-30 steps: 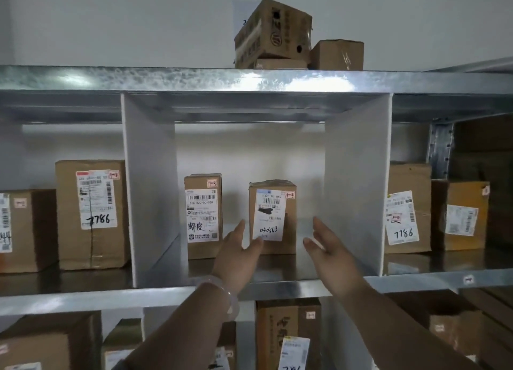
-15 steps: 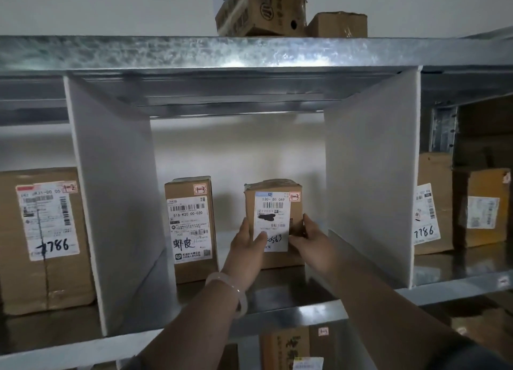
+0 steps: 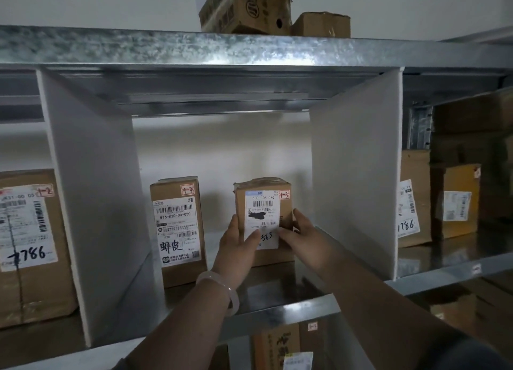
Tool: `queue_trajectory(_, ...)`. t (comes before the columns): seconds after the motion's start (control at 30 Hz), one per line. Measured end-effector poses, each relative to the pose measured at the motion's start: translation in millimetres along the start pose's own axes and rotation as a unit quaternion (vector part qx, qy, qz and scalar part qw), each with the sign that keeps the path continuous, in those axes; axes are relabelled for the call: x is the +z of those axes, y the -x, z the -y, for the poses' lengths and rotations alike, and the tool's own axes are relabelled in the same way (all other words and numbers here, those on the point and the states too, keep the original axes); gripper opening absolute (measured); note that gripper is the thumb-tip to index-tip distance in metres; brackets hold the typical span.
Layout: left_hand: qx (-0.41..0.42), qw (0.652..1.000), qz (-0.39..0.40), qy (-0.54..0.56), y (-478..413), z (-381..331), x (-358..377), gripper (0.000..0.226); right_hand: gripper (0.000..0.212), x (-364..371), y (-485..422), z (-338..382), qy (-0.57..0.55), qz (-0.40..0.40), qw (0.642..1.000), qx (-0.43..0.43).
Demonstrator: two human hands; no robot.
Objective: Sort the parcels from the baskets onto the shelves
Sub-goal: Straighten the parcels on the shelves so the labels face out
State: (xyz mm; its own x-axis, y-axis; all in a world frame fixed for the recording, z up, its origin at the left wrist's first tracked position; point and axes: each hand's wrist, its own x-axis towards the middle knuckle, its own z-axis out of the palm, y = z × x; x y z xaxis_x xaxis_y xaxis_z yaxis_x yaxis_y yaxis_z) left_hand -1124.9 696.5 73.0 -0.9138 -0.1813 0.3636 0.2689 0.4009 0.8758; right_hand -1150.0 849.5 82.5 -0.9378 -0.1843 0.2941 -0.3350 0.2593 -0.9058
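A small brown parcel point(image 3: 263, 200) with a white label stands upright on the metal shelf point(image 3: 277, 308), in the middle compartment between two white dividers. My left hand point(image 3: 236, 247) holds its left side with the thumb lying across the label. On the other side my right hand point(image 3: 304, 239) holds the right edge, thumb on the label's lower corner. A taller labelled parcel point(image 3: 177, 225) stands apart to its left in the same compartment.
White dividers point(image 3: 91, 203) point(image 3: 358, 175) wall the compartment. A big parcel marked 7786 point(image 3: 27, 244) fills the left bay. Two parcels point(image 3: 413, 203) point(image 3: 458, 200) stand in the right bay. Boxes point(image 3: 244, 5) sit on the top shelf, another box point(image 3: 280, 347) below.
Both hands reached into the compartment and closed on the small parcel's sides. The view moved closer to the shelf.
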Motion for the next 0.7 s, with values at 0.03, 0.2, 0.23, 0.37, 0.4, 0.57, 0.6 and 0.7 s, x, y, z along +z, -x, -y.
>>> queue_trajectory(0.03, 0.007, 1.000, -0.003, 0.002, 2.9, -1.8, 0.1, 0.035, 0.030, -2.2, 4.5, 1.5, 0.005, -0.003, 1.000, 0.002)
queue_trajectory(0.2, 0.048, 0.998, -0.043, -0.001, 29.5, -10.4, 5.4, 0.042, 0.068, -16.9, 25.7, -3.2, 0.028, -0.008, 0.999, 0.011)
queue_trajectory(0.23, 0.050, 0.998, -0.045, 0.003, 37.4, -15.5, 7.8, 0.044, 0.070, -20.6, 30.4, -4.2, 0.032, -0.006, 0.999, 0.006)
queue_trajectory(0.37, 0.047, 0.998, -0.050, 0.015, 66.4, -35.2, 26.4, 0.051, 0.068, -42.4, 53.2, -5.8, 0.033, 0.016, 0.999, -0.013)
queue_trajectory(0.4, 0.041, 0.998, -0.049, 0.016, 74.7, -41.5, 33.8, 0.054, 0.067, -50.4, 61.5, -5.3, 0.041, 0.023, 0.999, -0.020)
queue_trajectory(0.57, 0.033, 0.998, -0.046, 0.031, 120.0, -70.8, 89.1, 0.056, 0.068, -109.8, 111.4, -16.2, 0.052, 0.044, 0.997, -0.035)
queue_trajectory(0.6, 0.030, 0.998, -0.046, 0.030, 127.5, -76.9, 103.9, 0.053, 0.066, -126.3, 122.8, -19.0, 0.044, 0.048, 0.997, -0.034)
queue_trajectory(0.7, 0.006, 0.998, -0.031, 0.051, 145.5, -96.6, 151.6, 0.072, 0.041, -184.7, 152.1, -31.6, 0.040, 0.050, 0.997, -0.030)
